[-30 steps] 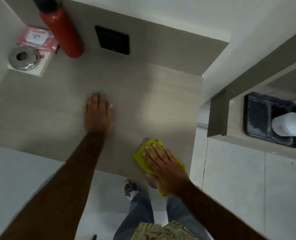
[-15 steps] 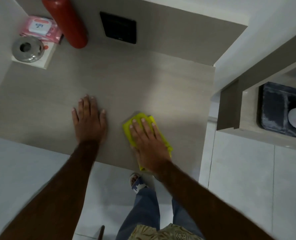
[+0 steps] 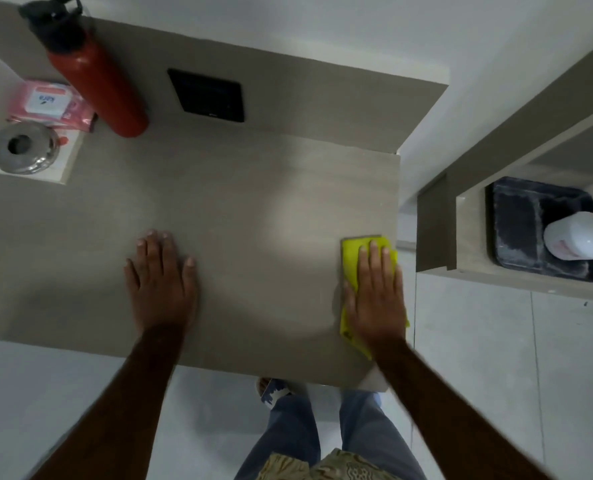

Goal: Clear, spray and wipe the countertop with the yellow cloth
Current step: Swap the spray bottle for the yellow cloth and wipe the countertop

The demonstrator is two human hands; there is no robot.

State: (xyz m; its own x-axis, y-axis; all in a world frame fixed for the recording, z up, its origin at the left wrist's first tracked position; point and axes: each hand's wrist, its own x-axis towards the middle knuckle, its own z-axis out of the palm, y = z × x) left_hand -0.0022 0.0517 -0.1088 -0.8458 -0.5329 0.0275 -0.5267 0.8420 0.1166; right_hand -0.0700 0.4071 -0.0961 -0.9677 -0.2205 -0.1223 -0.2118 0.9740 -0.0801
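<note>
Nearest the person, both forearms reach out over the front edge of the countertop [image 3: 239, 202]. The right hand [image 3: 374, 292] lies flat, fingers spread, pressing the yellow cloth [image 3: 350, 254] down at the right edge of the surface, a little of the cloth reaching past that edge; it grasps nothing, only pins the cloth under the palm. The left hand [image 3: 161, 282] rests open and empty on the bare surface, well apart from the cloth, probably as a brace. The cloth looks thin, soft and light, so it should slide readily under a flat palm but bunch if pushed by one corner; even pressure over its middle seems the best hold. Farther back, against the wall, stand a red bottle [image 3: 94, 74] with a black cap, a pink pack of wipes [image 3: 50, 103] beside it, and a round metal dish [image 3: 25, 147] on a white square.
</note>
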